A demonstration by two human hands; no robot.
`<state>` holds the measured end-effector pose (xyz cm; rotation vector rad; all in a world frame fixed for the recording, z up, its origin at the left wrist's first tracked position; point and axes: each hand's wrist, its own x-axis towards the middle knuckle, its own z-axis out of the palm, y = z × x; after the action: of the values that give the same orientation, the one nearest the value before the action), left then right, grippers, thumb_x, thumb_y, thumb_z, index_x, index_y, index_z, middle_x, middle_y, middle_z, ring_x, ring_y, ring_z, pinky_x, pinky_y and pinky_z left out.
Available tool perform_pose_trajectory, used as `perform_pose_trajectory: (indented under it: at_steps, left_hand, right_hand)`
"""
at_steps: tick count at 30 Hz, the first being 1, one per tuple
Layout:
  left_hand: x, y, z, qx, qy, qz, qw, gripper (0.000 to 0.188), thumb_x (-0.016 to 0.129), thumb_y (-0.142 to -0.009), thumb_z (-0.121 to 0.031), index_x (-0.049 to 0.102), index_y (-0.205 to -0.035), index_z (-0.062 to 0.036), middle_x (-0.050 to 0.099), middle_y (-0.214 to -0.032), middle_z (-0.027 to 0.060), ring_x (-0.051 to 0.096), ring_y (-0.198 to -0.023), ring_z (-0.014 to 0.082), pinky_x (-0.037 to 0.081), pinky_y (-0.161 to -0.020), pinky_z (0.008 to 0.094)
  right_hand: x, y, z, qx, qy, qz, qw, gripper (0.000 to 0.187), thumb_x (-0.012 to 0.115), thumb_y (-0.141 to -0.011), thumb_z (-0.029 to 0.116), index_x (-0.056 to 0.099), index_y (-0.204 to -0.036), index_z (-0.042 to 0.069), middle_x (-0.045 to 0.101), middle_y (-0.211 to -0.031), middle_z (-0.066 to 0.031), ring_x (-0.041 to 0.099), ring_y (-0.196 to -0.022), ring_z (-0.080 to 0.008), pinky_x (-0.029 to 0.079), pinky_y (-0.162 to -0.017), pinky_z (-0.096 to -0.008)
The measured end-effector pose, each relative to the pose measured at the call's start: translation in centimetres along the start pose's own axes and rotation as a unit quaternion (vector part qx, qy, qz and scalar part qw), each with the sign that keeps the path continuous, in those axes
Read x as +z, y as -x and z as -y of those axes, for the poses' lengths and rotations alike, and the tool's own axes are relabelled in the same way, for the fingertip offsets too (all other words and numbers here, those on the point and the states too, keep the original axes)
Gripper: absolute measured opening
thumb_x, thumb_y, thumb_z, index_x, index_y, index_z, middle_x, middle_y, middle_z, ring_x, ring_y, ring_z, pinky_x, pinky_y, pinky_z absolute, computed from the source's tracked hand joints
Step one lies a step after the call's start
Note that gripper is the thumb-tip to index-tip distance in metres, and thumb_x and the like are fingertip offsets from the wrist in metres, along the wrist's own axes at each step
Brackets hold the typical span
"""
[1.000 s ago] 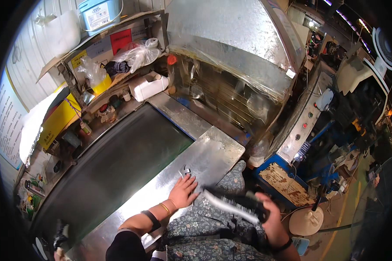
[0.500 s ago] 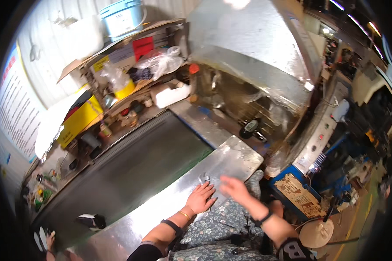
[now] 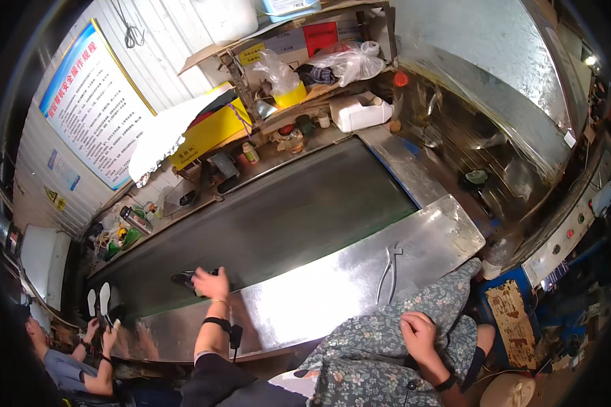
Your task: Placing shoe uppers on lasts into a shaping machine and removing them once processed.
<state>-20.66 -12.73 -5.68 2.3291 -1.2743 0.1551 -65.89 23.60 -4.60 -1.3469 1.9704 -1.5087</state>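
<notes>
My left hand [image 3: 212, 282] is stretched over the near edge of the dark belt [image 3: 305, 197], fingers apart, at a dark shoe [image 3: 181, 278]. The hand covers part of the shoe, so any contact is hard to make out. My right hand [image 3: 419, 332] is loosely curled above the flowered apron [image 3: 366, 346] on my lap, with nothing visible in it. Between the hands, a pair of metal lasting pincers [image 3: 387, 275] lies on the shiny metal tabletop [image 3: 319, 285], handles toward me.
At the far left a co-worker [image 3: 75, 370] handles two white sole-shaped pieces [image 3: 104, 298]. Behind the belt stand a spray can [image 3: 250, 152], a yellow box [image 3: 214, 139] and a white jug [image 3: 361, 112]. A metal hood [image 3: 482, 61] rises at the right.
My left hand has moved from the tabletop by the pincers leftward to the shoe. My right hand has drawn back to my lap. The view has swung left, bringing the co-worker into sight.
</notes>
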Motion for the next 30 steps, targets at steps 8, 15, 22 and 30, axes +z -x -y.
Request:
perform_pose_trajectory:
  at_steps: [8,15,22,30]
  left_hand:
    - [4.9,-8.9,8.2,-0.293,0.401,0.141,0.856,0.117,0.09,-0.064,-0.044,0.023,-0.152,-0.0073,0.034,-0.15,0.0249,0.047,-0.131,0.0372,0.045,-0.107,0.0446]
    - [1.6,-2.7,-2.1,-0.329,0.266,0.154,0.893,0.113,0.085,-0.067,-0.034,0.016,-0.153,-0.0112,0.029,-0.148,0.0292,0.042,-0.132,0.0417,0.044,-0.106,0.0472]
    - [1.3,0.4,-8.2,0.281,0.205,0.165,0.923,0.1,0.088,-0.07,-0.036,0.038,-0.147,0.002,0.06,-0.127,0.0231,0.059,-0.119,0.0367,0.048,-0.101,0.0427]
    - [4.0,5.8,-15.8,0.317,-0.029,0.307,0.897,0.065,0.081,-0.072,-0.041,0.054,-0.119,-0.0043,0.066,-0.117,0.0192,0.064,-0.11,0.0348,0.051,-0.095,0.0438]
  right_hand:
    - [0.1,0.4,0.3,0.002,0.009,-0.006,1.0,0.01,0.069,-0.082,0.003,0.071,-0.091,-0.002,0.07,-0.094,-0.0159,0.069,-0.086,-0.0295,0.055,-0.077,-0.0352]
    - [0.8,0.3,0.1,0.002,0.024,-0.021,0.999,0.01,0.069,-0.082,0.005,0.071,-0.089,-0.001,0.071,-0.094,-0.0157,0.069,-0.086,-0.0295,0.055,-0.077,-0.0353]
    - [1.0,0.0,0.5,0.038,0.032,-0.008,0.999,0.011,0.069,-0.081,0.005,0.072,-0.09,-0.001,0.071,-0.094,-0.016,0.07,-0.085,-0.0297,0.056,-0.075,-0.0358]
    - [0.7,0.4,-0.1,0.017,0.02,-0.006,1.0,0.011,0.069,-0.082,0.005,0.072,-0.09,-0.002,0.071,-0.094,-0.0166,0.07,-0.086,-0.0309,0.056,-0.077,-0.0359]
